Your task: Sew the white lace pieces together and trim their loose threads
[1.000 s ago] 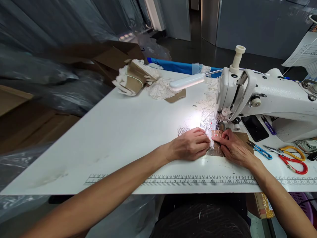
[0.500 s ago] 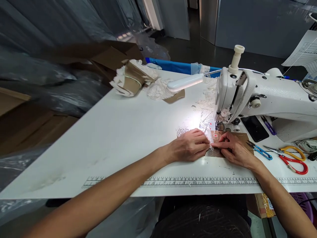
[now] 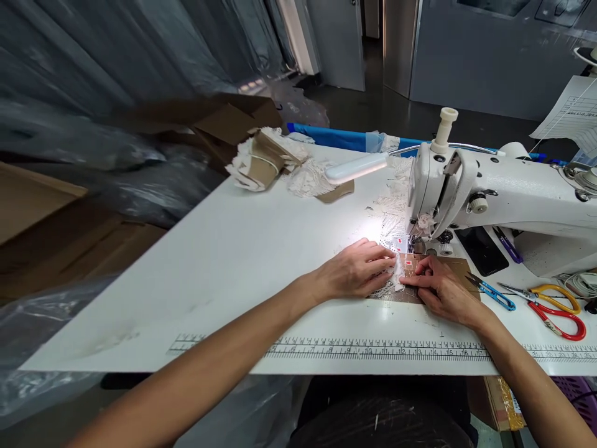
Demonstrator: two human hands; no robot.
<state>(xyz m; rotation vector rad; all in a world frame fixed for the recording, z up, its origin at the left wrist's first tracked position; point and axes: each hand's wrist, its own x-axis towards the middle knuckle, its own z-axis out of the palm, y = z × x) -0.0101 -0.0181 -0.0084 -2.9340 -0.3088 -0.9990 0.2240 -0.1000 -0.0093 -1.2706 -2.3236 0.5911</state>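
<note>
Toward the front edge of our table, right of its middle, white lace lies over a brown sheet. Our curled left hand partly covers it, its grip hidden; our half-open right hand touches its edge, gripping nothing visible. Uneven fingertip pressure could skew or pucker it.

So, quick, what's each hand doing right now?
Left hand: fingers bent at the white lace; whether it's holding it can't be told.
Right hand: open, one finger extended to the lace's edge.
</note>
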